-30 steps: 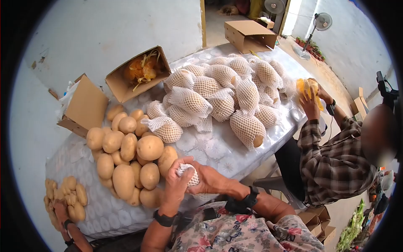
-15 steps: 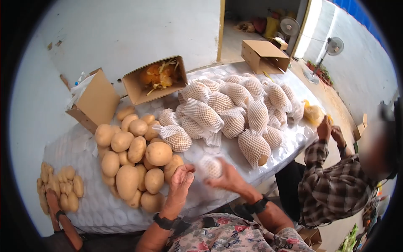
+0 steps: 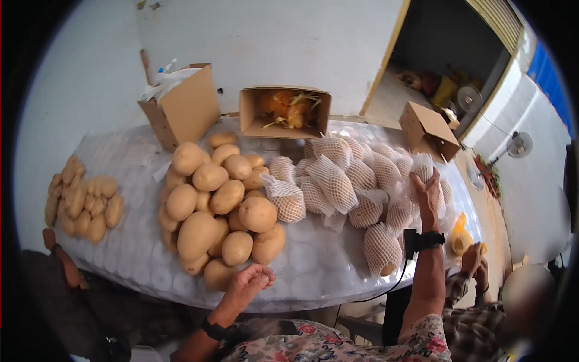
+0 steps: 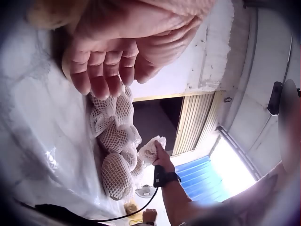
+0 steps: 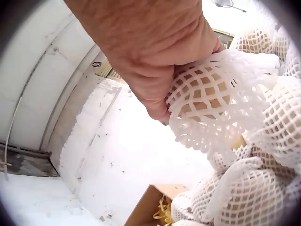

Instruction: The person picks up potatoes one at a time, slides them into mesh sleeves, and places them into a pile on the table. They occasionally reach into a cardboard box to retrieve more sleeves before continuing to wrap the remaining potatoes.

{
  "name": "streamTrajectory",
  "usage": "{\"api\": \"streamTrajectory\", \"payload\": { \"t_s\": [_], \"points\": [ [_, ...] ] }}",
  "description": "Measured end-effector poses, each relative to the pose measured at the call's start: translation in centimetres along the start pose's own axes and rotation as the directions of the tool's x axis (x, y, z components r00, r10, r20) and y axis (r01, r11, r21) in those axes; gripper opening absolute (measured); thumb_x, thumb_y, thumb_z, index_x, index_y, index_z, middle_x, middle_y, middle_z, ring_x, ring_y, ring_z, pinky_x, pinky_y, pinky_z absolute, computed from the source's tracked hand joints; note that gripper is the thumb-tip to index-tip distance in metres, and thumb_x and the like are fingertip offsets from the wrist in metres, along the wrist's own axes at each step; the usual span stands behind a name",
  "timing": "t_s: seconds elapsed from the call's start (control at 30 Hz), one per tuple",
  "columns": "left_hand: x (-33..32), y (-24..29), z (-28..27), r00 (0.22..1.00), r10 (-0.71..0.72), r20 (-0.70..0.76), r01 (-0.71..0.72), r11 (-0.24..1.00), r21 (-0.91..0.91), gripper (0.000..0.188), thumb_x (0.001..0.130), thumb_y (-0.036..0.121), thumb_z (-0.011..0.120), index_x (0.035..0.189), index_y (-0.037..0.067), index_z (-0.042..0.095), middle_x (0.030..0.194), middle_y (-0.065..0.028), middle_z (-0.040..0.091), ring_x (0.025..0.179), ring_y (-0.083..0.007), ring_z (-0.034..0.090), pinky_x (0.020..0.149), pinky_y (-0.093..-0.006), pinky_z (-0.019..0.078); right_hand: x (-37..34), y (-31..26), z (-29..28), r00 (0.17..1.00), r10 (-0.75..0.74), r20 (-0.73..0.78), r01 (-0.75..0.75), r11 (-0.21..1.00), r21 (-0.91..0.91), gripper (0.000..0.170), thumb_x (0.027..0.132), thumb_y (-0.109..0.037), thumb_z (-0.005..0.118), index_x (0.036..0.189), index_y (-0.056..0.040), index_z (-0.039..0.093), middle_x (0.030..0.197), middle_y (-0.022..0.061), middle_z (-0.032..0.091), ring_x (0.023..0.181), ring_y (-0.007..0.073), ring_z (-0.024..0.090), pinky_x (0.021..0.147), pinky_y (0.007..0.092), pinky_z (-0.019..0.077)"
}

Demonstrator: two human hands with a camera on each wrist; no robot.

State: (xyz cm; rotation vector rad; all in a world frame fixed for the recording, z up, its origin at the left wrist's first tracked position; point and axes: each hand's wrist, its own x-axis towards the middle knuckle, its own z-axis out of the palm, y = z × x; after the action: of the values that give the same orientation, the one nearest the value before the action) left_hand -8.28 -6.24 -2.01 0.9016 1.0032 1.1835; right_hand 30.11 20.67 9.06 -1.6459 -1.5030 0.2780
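My right hand (image 3: 427,194) grips a potato in a white foam net (image 5: 204,96) over the right part of a heap of netted potatoes (image 3: 338,181). In the right wrist view the fingers wrap one side of it, and the loose end of the net hangs over its neighbours. My left hand (image 3: 246,286) is at the table's near edge with fingers loosely curled and nothing in them, as the left wrist view shows. Just beyond it is a pile of large bare potatoes (image 3: 199,234).
Smaller potatoes (image 3: 90,202) lie at the far left beside another person's hand (image 3: 49,238). Cardboard boxes (image 3: 192,108) stand along the back, one holding orange and yellow material (image 3: 289,108). At right, a person in a plaid shirt (image 3: 482,320) handles something yellow (image 3: 461,238).
Both hands were together around the netted potato. The left hand let go, and the right hand carried it right and away onto the heap. The head view has swung right.
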Motion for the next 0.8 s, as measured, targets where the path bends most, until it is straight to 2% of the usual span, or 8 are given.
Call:
{"api": "streamTrajectory", "payload": {
  "t_s": [0.1,0.13,0.23,0.37,0.5,0.67,0.77,0.8],
  "points": [
    [-0.8,0.2,-0.9,0.999,-0.031,-0.033,0.033,0.997,0.071,0.021,0.092,0.019,0.056,0.104,0.001,0.056,0.094,-0.0038,0.060,0.086,-0.0099,0.058,0.078,-0.0252,0.0482,2.7,7.5,3.7,0.990,-0.142,0.023,0.142,0.937,-0.320,0.077,0.078,-0.035,0.062,0.134,0.0079,0.031,0.124,0.0288,0.050,0.118,0.0389,0.048,0.101,0.0393,0.0349],
    [-1.0,0.2,-1.2,0.998,-0.037,-0.052,0.042,0.995,0.088,0.021,0.092,0.019,0.056,0.104,0.001,0.056,0.095,-0.0040,0.060,0.087,-0.0101,0.058,0.078,-0.0251,0.0481,2.1,7.3,3.8,0.990,-0.091,0.109,0.113,0.970,-0.216,0.079,0.080,-0.037,0.059,0.136,0.0092,0.028,0.131,0.0313,0.043,0.125,0.0399,0.040,0.106,0.0399,0.0293],
    [-1.8,-0.1,-1.9,0.992,-0.068,-0.107,0.079,0.992,0.102,0.022,0.092,0.019,0.055,0.104,0.001,0.056,0.096,-0.0042,0.060,0.087,-0.0104,0.058,0.078,-0.0247,0.0477,1.4,6.9,4.6,0.987,0.005,0.160,0.026,0.981,-0.191,0.079,0.081,-0.039,0.058,0.135,0.0104,0.029,0.132,0.0322,0.041,0.125,0.0401,0.040,0.106,0.0403,0.0296],
    [-2.6,-0.1,-2.3,0.985,-0.121,-0.125,0.129,0.990,0.057,0.023,0.092,0.020,0.055,0.106,0.002,0.056,0.100,-0.0039,0.059,0.088,-0.0098,0.057,0.079,-0.0244,0.0462,1.5,7.1,4.6,0.994,-0.014,0.105,0.033,0.982,-0.187,0.084,0.081,-0.048,0.059,0.133,0.0112,0.032,0.131,0.0332,0.041,0.125,0.0411,0.039,0.105,0.0414,0.0305],
    [-2.4,-0.1,-2.2,0.985,-0.162,-0.059,0.165,0.985,0.045,0.024,0.092,0.019,0.055,0.109,0.002,0.055,0.101,-0.0031,0.059,0.090,-0.0093,0.056,0.082,-0.0244,0.0452,2.4,8.2,3.9,0.994,0.016,0.105,-0.002,0.991,-0.134,0.079,0.083,-0.048,0.058,0.136,0.0041,0.034,0.137,0.0253,0.039,0.128,0.0350,0.038,0.105,0.0400,0.0296],
    [-1.9,0.6,-2.1,0.984,-0.180,0.006,0.180,0.981,0.067,0.025,0.091,0.017,0.055,0.111,0.001,0.054,0.101,-0.0031,0.059,0.091,-0.0092,0.056,0.081,-0.0235,0.0455,0.9,7.0,3.4,0.982,-0.142,-0.123,0.142,0.990,-0.014,0.045,0.088,-0.028,0.056,0.122,0.0013,0.052,0.122,0.0190,0.055,0.114,0.0301,0.052,0.099,0.0373,0.0372],
    [-1.8,0.9,-2.7,0.982,-0.181,0.061,0.173,0.978,0.117,0.024,0.091,0.015,0.054,0.111,0.000,0.053,0.101,-0.0036,0.059,0.091,-0.0094,0.057,0.081,-0.0235,0.0462,-1.2,1.5,3.1,0.988,-0.137,-0.074,0.145,0.984,0.106,0.044,0.087,-0.027,0.057,0.119,0.0023,0.054,0.118,0.0186,0.058,0.109,0.0291,0.054,0.097,0.0364,0.0390],
    [-1.8,1.1,-2.9,0.981,-0.177,0.073,0.168,0.979,0.117,0.024,0.091,0.014,0.054,0.110,0.000,0.053,0.101,-0.0037,0.059,0.092,-0.0095,0.057,0.081,-0.0236,0.0464,-1.1,0.8,3.4,0.983,-0.184,-0.028,0.186,0.976,0.112,0.042,0.087,-0.027,0.056,0.116,0.0029,0.056,0.114,0.0171,0.060,0.106,0.0276,0.056,0.094,0.0357,0.0404]
  ]
}}
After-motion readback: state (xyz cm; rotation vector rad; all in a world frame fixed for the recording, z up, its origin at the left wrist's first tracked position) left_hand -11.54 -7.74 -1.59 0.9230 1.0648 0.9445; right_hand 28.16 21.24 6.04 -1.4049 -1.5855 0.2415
